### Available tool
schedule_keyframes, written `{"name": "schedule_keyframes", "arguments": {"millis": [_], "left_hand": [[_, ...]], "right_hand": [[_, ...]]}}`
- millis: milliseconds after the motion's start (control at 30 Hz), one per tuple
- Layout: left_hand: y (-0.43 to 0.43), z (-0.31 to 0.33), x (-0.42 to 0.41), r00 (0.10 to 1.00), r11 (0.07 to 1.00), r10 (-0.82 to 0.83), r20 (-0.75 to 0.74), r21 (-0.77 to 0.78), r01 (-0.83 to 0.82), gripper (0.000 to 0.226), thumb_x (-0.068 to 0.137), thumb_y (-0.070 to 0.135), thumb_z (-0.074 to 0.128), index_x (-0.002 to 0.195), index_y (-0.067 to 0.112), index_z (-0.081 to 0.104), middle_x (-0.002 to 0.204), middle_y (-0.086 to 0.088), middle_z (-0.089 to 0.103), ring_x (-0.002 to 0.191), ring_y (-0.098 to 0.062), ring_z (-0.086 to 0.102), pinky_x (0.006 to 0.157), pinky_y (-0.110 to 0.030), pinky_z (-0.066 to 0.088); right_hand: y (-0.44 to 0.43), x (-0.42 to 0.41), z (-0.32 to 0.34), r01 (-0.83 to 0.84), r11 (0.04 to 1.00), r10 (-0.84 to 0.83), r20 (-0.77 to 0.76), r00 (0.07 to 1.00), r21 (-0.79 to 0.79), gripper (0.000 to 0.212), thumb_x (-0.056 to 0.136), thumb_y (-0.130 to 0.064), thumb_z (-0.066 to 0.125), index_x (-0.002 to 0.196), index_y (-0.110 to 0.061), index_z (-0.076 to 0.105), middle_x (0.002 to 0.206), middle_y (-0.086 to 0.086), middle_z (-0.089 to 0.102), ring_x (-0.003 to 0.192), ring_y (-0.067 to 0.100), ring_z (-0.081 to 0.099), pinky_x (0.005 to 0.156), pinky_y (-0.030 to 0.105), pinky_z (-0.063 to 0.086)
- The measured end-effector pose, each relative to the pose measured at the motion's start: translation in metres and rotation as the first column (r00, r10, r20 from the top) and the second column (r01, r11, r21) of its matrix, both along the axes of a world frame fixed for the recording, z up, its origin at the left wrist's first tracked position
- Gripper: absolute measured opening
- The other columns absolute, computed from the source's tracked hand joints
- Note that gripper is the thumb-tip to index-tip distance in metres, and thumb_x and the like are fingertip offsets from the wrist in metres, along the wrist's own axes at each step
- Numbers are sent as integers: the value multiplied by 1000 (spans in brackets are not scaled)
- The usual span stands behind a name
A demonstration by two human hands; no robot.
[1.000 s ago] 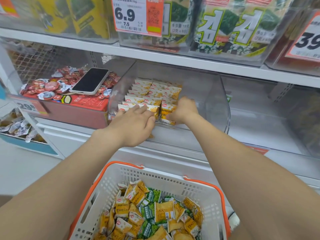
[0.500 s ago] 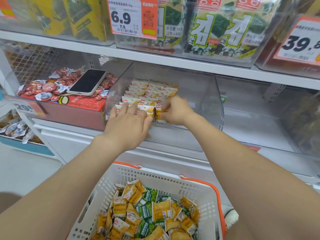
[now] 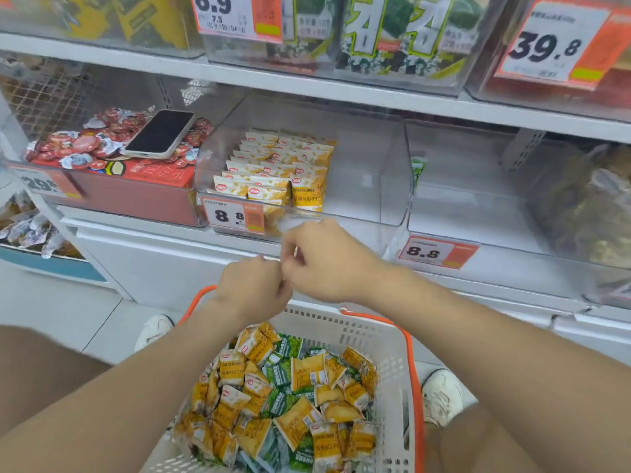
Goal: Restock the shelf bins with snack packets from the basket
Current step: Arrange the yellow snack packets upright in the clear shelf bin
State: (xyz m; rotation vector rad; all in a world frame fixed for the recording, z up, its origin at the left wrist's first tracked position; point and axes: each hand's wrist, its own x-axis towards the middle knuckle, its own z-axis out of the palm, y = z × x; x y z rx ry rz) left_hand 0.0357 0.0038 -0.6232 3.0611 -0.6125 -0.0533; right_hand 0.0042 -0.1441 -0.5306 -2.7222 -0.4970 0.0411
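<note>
One phone lies on the red sweets in the left-hand bin; this bin is not part of the work. The middle bin holds upright rows of yellow packets against its left wall, while its right portion is bare. The right-hand bin shows only one green packet at its left edge. The basket below holds a deep heap of mixed snack packets, yellow and green.

Judgement: restocking is partly done; most stock remains to be transferred.

The left hand and right hand touch each other between the middle bin and the basket. Their fingers are curled inward, with no packet visible in them. The basket packets lie just below the hands; the shelved rows lie above, apart from the fingers.
</note>
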Motion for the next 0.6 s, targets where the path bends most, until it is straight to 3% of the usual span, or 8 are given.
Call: {"name": "schedule_keyframes", "arguments": {"millis": [67,100,167,233,300,367,467,600], "left_hand": [[1,-27,-1,983,995,14,-183,99,4,24,98,32,46,110,19,63,108,-6,66,100,-32,68,79,-38,52],[3,-42,0,970,993,35,-241,120,-6,27,97,30,47,115,18,63,109,-6,66,99,-31,67,77,-38,52],[8,-71,-2,947,984,82,-312,175,-28,22,96,26,48,109,15,62,91,-2,61,83,-28,64,70,-38,51],[12,-97,-3,923,972,115,-368,233,-29,16,98,18,47,86,14,56,77,-1,53,70,-22,56,69,-39,54],[17,-120,-5,891,970,163,-423,235,-66,22,102,11,45,82,16,53,76,-1,52,67,-17,51,69,-35,51],[23,-142,-4,870,966,175,-461,250,-61,16,103,7,45,103,12,60,88,-3,59,81,-19,59,74,-33,52],[30,-164,-1,850,961,212,-483,263,-90,25,98,3,51,120,7,63,113,-10,67,104,-26,67,82,-34,55],[31,-171,8,844,965,231,-483,227,-134,18,100,5,53,116,8,62,103,-9,65,100,-26,67,80,-33,53]], "right_hand": [[4,-17,-22,-104,979,81,-134,988,-174,14,87,-24,52,90,-20,65,84,3,63,79,30,64,66,40,57],[5,-24,-30,-159,948,105,-202,974,-274,10,90,-21,52,92,-18,61,82,3,56,75,28,61,60,36,53],[6,-34,-46,-286,849,141,-331,933,-445,3,94,-16,53,94,-16,56,79,0,44,63,21,51,50,29,37],[7,-39,-59,-377,760,144,-428,892,-530,8,96,-13,53,89,-15,56,81,0,46,61,17,48,48,28,34],[7,-37,-68,-430,729,144,-495,857,-533,21,97,-10,52,77,-17,47,80,0,49,60,16,49,48,28,38],[7,-33,-73,-461,713,155,-523,838,-528,26,97,-7,51,74,-17,43,79,0,47,60,15,48,49,28,41],[8,-24,-80,-467,697,167,-511,844,-545,13,94,-3,53,89,-14,58,79,0,48,58,16,48,46,27,38],[12,-15,-82,-476,703,175,-520,836,-529,17,96,-5,50,104,-14,62,81,0,49,58,16,48,45,28,34]]}}
